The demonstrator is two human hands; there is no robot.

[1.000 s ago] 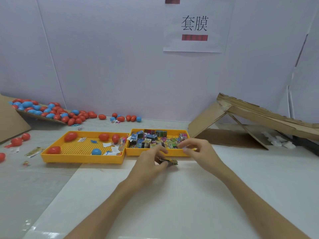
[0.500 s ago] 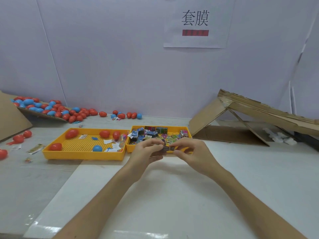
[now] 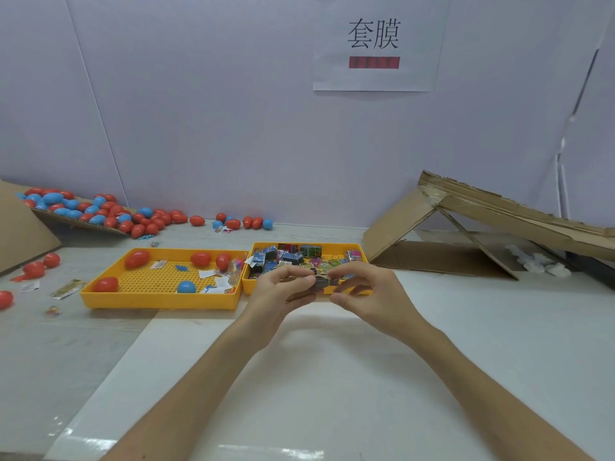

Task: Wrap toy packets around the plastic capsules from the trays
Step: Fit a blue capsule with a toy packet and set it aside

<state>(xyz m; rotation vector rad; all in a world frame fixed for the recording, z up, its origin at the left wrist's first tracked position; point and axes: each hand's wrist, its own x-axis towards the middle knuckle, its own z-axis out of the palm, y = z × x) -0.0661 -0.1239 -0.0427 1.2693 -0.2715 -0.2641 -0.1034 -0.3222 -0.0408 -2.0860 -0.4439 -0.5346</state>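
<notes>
At the far left of the frame a heap of red and blue capsules [image 3: 100, 211] lies spilled against the wall, some of them loose on the worktop [image 3: 332, 377]. Right of it, near the centre, stands a yellow tray [image 3: 159, 302] holding a few capsules and scraps of paper, among them a red capsule [image 3: 136, 258] and a blue capsule [image 3: 186, 287]. The second tray [image 3: 332, 246] sits touching its right side, full of loose toy packets [image 3: 289, 257]. Just in front of that tray the left hand [image 3: 279, 294] and right hand [image 3: 369, 291] meet above the worktop, the fingertips of both pinching one small dark packet [image 3: 321, 281] between them. I see no capsule in either hand, though the fingers hide part of what they hold. Further right a collapsed cardboard box [image 3: 466, 261] leans against the wall. The risk, to my eye, is the grip: the packet looks small and slick and is held only by fingertips, so when one hand lets go to fetch a capsule it may slip and drop among the others in the tray. The capsules are egg-shaped too, so one set down carelessly would likely roll off.
</notes>
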